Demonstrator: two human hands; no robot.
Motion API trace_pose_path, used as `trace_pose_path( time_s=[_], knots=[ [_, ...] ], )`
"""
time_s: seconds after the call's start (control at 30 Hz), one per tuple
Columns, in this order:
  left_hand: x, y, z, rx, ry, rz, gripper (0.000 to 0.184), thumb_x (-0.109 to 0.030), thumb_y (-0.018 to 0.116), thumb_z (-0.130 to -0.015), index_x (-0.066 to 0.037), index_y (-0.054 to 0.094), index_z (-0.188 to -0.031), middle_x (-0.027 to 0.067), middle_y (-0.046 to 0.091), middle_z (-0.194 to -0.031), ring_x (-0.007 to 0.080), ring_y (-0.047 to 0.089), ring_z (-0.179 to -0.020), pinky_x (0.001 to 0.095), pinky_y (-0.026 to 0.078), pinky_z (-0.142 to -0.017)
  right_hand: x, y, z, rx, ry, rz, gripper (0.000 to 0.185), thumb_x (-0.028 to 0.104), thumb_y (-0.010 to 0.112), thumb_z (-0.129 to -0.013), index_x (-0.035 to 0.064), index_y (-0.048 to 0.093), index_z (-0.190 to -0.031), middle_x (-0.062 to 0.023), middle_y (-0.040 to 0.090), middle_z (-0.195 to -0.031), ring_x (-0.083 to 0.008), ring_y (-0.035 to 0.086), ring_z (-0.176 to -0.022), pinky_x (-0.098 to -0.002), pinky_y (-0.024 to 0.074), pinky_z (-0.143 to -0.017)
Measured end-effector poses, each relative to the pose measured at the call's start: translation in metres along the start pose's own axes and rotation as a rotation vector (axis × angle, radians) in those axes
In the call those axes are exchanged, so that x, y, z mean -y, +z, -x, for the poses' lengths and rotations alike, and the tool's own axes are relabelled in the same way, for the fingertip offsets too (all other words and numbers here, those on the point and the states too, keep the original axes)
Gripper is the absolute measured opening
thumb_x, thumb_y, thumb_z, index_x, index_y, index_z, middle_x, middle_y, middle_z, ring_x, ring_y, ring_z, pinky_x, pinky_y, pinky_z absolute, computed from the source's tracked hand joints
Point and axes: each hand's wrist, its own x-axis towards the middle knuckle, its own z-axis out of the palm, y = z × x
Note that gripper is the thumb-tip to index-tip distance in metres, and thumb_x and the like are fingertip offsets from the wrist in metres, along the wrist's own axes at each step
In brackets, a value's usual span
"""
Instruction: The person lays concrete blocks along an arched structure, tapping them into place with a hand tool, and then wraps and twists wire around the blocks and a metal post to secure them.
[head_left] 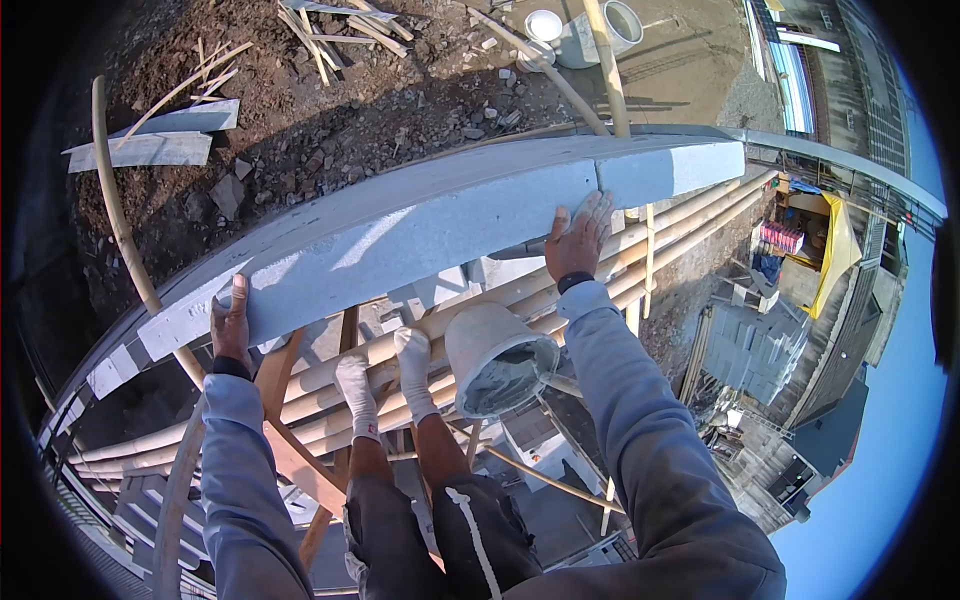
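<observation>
A long row of pale grey lightweight concrete blocks (430,225) runs across the view as the top of a wall. My left hand (232,325) rests against the near face of the row at the left, beside a joint, with the thumb pointing up and apart from the partly hidden fingers. Farther right, my right hand (580,238) lies with outstretched fingers on the near face, just below another joint (598,175). A bucket (500,360) with wet grey mortar inside stands by my feet, below the right forearm.
My feet in pale socks (412,360) stand on bamboo poles (700,210) high above the ground. Wooden boards (300,465) slant at the left. Upright bamboo poles (122,210) rise beside the wall. Beyond lie rubble (300,130) and white buckets (543,26); a yellow sheet (838,255) hangs right.
</observation>
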Motion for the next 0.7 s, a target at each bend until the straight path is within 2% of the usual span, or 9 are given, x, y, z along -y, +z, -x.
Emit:
trace_pose_path(
  time_s=[0.07, 0.17, 0.2, 0.27, 0.4, 0.5, 0.53, 0.63, 0.7],
  knots=[
    [-0.005, -0.001, 0.004, 0.014, -0.024, -0.013, 0.102, -0.06, 0.067, -0.074, 0.008, 0.026, -0.138, 0.0174, 0.038, -0.136, 0.0245, 0.042, -0.121, 0.0344, 0.035, -0.102, 0.001, -0.001, 0.001, 0.002, 0.006, 0.011, 0.069, 0.042, 0.031, -0.095, -0.0023, 0.009, -0.144, -0.0233, 0.008, -0.15, -0.0375, 0.007, -0.14, -0.0506, 0.0109, -0.112],
    [-0.019, 0.003, 0.016, 0.061, 0.064, 0.054, 0.105, -0.065, 0.066, -0.071, 0.009, 0.03, -0.135, 0.018, 0.044, -0.13, 0.0238, 0.044, -0.119, 0.0342, 0.034, -0.101, 0.001, -0.004, 0.0, 0.041, 0.026, 0.076, 0.068, 0.042, 0.031, -0.095, -0.0027, 0.013, -0.144, -0.0235, 0.012, -0.15, -0.0376, 0.009, -0.14, -0.0523, 0.011, -0.111],
    [-0.008, -0.002, 0.003, 0.18, 0.032, 0.104, 0.097, -0.063, 0.066, -0.073, 0.007, 0.036, -0.132, 0.0153, 0.048, -0.126, 0.0216, 0.046, -0.116, 0.0331, 0.036, -0.099, -0.001, -0.004, -0.002, 0.018, 0.014, 0.107, 0.068, 0.042, 0.033, -0.095, -0.0027, 0.015, -0.143, -0.0238, 0.013, -0.149, -0.0378, 0.01, -0.139, -0.0528, 0.0114, -0.111],
    [0.007, -0.003, -0.009, 0.141, 0.072, 0.096, 0.099, -0.066, 0.065, -0.072, 0.008, 0.037, -0.132, 0.0156, 0.048, -0.126, 0.0224, 0.048, -0.114, 0.0322, 0.036, -0.099, -0.003, -0.002, -0.004, -0.009, -0.02, 0.16, 0.067, 0.041, 0.035, -0.094, -0.0027, 0.018, -0.143, -0.0242, 0.016, -0.148, -0.0382, 0.012, -0.139, -0.054, 0.0123, -0.11],
    [0.015, -0.001, -0.019, 0.052, 0.072, 0.007, 0.102, -0.068, 0.062, -0.072, 0.011, 0.037, -0.131, 0.0186, 0.048, -0.127, 0.0249, 0.049, -0.114, 0.032, 0.036, -0.099, -0.013, -0.029, -0.021, -0.007, -0.259, 0.05, 0.068, 0.04, 0.045, -0.091, 0.0009, 0.023, -0.142, -0.0229, 0.02, -0.147, -0.0386, 0.018, -0.137, -0.0545, 0.0151, -0.109],
    [0.012, 0.008, -0.013, -0.061, 0.126, -0.045, 0.102, -0.068, 0.061, -0.073, 0.012, 0.037, -0.13, 0.0202, 0.05, -0.125, 0.0269, 0.05, -0.113, 0.032, 0.035, -0.1, -0.01, -0.033, -0.041, 0.055, -0.28, -0.092, 0.068, 0.04, 0.045, -0.091, 0.0018, 0.023, -0.142, -0.0214, 0.021, -0.147, -0.0371, 0.018, -0.138, -0.0534, 0.0149, -0.11],
    [0.009, 0.013, -0.01, -0.205, 0.092, -0.151, 0.099, -0.069, 0.059, -0.074, 0.012, 0.042, -0.127, 0.0213, 0.054, -0.12, 0.0281, 0.053, -0.109, 0.0328, 0.037, -0.098, -0.008, -0.027, -0.044, 0.045, -0.292, -0.081, 0.067, 0.04, 0.044, -0.091, 0.0017, 0.023, -0.143, -0.0211, 0.021, -0.148, -0.0367, 0.018, -0.138, -0.0531, 0.0145, -0.11],
    [-0.02, 0.025, 0.017, -0.218, 0.065, -0.019, 0.098, -0.071, 0.057, -0.074, 0.012, 0.045, -0.125, 0.0231, 0.056, -0.116, 0.0292, 0.054, -0.106, 0.0346, 0.038, -0.095, -0.006, -0.009, -0.041, -0.016, -0.294, -0.059, 0.067, 0.04, 0.043, -0.092, 0.0017, 0.022, -0.143, -0.0206, 0.02, -0.148, -0.0361, 0.017, -0.138, -0.0524, 0.013, -0.111],
    [-0.016, 0.027, 0.013, -0.28, 0.134, -0.092, 0.097, -0.071, 0.056, -0.074, 0.012, 0.046, -0.124, 0.0238, 0.057, -0.115, 0.0293, 0.054, -0.104, 0.035, 0.039, -0.094, 0.004, 0.001, -0.034, -0.109, -0.257, -0.08, 0.067, 0.04, 0.042, -0.092, 0.0018, 0.022, -0.143, -0.0205, 0.019, -0.149, -0.0363, 0.017, -0.138, -0.0525, 0.0117, -0.111]
  ],
)
